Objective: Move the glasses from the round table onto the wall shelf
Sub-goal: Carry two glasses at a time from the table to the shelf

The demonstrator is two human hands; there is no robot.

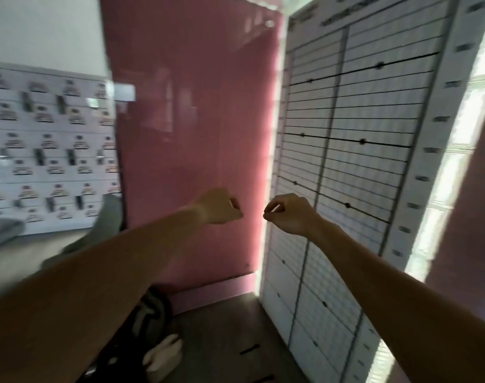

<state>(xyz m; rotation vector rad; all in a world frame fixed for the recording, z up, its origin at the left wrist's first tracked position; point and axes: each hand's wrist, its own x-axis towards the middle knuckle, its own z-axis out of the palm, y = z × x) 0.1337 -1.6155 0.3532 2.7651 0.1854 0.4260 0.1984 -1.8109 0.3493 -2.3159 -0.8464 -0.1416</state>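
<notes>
A: Fingers? Glasses?
B: Left hand [222, 207] fingers curled into a loose fist, right hand [287, 214] fingers pinched; blur hides any grip. Glasses not visible. Both arms outstretched toward pink wall [194, 120], hands near each other.

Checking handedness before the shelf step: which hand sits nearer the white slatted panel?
Right, probably. The right hand overlaps the white slatted panel; the left hand is before the pink wall. Blur hides any glasses in either curled grip.

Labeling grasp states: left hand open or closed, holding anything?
Closed: left hand fingers curled into a loose fist. Contents cannot tell; image blurred.
</notes>
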